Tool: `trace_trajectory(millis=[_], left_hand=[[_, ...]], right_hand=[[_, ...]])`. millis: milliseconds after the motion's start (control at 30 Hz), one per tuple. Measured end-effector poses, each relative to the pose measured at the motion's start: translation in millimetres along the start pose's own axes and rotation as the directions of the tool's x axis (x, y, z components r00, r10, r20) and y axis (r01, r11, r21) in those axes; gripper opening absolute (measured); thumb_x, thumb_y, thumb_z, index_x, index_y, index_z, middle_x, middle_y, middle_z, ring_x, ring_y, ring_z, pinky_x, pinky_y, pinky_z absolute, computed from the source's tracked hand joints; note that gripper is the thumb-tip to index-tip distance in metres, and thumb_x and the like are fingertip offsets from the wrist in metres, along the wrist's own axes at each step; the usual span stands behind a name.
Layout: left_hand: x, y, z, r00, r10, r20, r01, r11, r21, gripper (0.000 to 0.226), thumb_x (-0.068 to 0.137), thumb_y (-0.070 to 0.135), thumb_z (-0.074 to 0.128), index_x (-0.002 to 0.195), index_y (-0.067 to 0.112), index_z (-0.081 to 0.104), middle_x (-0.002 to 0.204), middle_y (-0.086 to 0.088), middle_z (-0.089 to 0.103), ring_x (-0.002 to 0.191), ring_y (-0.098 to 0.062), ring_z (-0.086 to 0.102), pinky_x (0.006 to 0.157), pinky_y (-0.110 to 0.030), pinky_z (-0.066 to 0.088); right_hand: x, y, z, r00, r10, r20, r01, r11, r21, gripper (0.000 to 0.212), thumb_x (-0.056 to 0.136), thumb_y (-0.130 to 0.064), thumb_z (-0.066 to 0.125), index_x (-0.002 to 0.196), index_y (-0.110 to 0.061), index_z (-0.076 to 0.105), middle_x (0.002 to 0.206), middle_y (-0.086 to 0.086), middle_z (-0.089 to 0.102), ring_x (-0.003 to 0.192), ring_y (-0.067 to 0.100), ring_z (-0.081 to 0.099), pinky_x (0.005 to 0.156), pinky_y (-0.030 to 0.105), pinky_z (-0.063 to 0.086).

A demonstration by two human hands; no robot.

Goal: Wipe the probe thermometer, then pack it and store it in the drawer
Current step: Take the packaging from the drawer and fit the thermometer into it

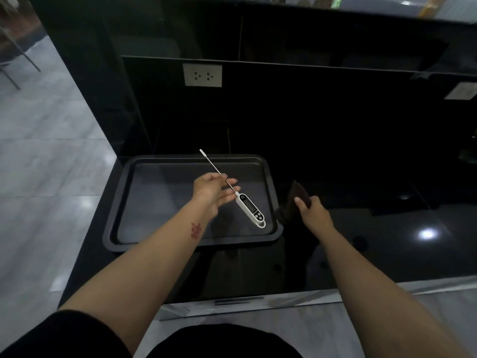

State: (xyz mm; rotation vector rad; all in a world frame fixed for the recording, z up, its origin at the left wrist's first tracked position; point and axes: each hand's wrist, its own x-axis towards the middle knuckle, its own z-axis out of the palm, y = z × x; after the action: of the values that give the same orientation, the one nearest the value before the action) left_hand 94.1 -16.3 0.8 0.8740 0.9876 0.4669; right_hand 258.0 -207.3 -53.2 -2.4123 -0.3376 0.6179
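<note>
- Probe thermometer (249,207) sits above the tray, held clear of it; its white body hangs over the tray's near right corner and its metal stem slants up and away to a white cap past the tray's far rim.
- Bench (361,254): glossy black, carrying the tray near its left end. Risk: a dropped item would probably skid on so slick a surface, possibly off the edge left of the tray.
- Tray (124,202): dark, shallow, rimmed. Risk: a thermometer falling into it would strike hard metal display-first.
- Left hand (213,188): above the tray's middle, fingers loosely extended, stem apparently pinched lightly near the body between thumb and fingertips. Risk: the heavy body hangs below a thin grip, so it may pivot or slip once rubbing begins.
- Right hand (311,206): just right of the tray, fingers curled round a dark cloth (299,196). Risk: dark cloth against dark bench hides dirt and folds.
- Stem cap: if still fitted during wiping, the tip stays uncleaned; if knocked off, it could roll beyond the tray.
</note>
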Motion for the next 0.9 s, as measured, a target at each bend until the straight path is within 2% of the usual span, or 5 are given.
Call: trace_trajectory(millis=[167, 333, 567, 767, 900], left_hand=[[4, -5, 3, 1.0, -0.009, -0.016, 0.01, 1.0, 0.017, 0.01, 0.101, 0.008, 0.05, 0.091, 0.009, 0.053, 0.089, -0.013, 0.071, 0.069, -0.026, 0.072, 0.054, -0.031, 0.06], [7, -8, 4, 0.999, -0.012, -0.029, 0.012, 1.0, 0.005, 0.009, 0.101, 0.007, 0.049, 0.093, 0.009, 0.053, 0.089, -0.012, 0.071, 0.068, -0.026, 0.072, 0.048, -0.028, 0.057], [9, -9, 1, 0.999, -0.029, -0.045, 0.028, 0.999, -0.021, 0.011, 0.101, 0.007, 0.049, 0.091, 0.009, 0.053, 0.091, -0.014, 0.071, 0.072, -0.028, 0.072, 0.049, -0.03, 0.058], [9, -9, -8, 0.997, -0.033, -0.076, 0.027, 0.997, -0.072, 0.012, 0.101, 0.006, 0.047, 0.091, 0.009, 0.053, 0.092, -0.014, 0.071, 0.074, -0.028, 0.072, 0.052, -0.032, 0.058], [9, -10, -13, 0.994, -0.04, -0.102, 0.028, 0.994, -0.107, 0.014, 0.102, 0.006, 0.047, 0.09, 0.01, 0.052, 0.093, -0.013, 0.071, 0.076, -0.029, 0.073, 0.057, -0.033, 0.06]], right_hand=[[-7, 11, 14, 0.883, -0.391, -0.261, 0.184, 0.799, -0.573, 0.053, 0.102, -0.036, 0.043, 0.148, -0.013, 0.034, 0.148, 0.013, 0.043, 0.133, 0.031, 0.043, 0.104, 0.047, 0.036], [5, 23, 27, 0.889, -0.457, 0.018, 0.361, 0.676, -0.642, 0.053, 0.106, -0.031, 0.021, 0.157, -0.015, 0.016, 0.166, 0.002, 0.008, 0.153, 0.02, 0.001, 0.123, 0.04, 0.011], [7, 26, 30, 0.9, -0.437, 0.008, 0.324, 0.654, -0.684, 0.055, 0.106, -0.034, 0.017, 0.158, -0.016, 0.013, 0.166, 0.002, 0.005, 0.153, 0.022, -0.002, 0.123, 0.042, 0.005], [-12, -10, 42, 0.666, -0.715, -0.212, 0.517, 0.648, -0.559, 0.042, 0.099, -0.034, 0.039, 0.132, -0.017, 0.059, 0.136, 0.004, 0.059, 0.128, 0.022, 0.052, 0.113, 0.046, 0.025], [-31, -37, 57, 0.597, -0.802, 0.004, 0.689, 0.51, -0.515, 0.05, 0.095, -0.054, 0.038, 0.119, -0.02, 0.065, 0.105, -0.003, 0.07, 0.097, 0.021, 0.063, 0.091, 0.038, 0.034]])
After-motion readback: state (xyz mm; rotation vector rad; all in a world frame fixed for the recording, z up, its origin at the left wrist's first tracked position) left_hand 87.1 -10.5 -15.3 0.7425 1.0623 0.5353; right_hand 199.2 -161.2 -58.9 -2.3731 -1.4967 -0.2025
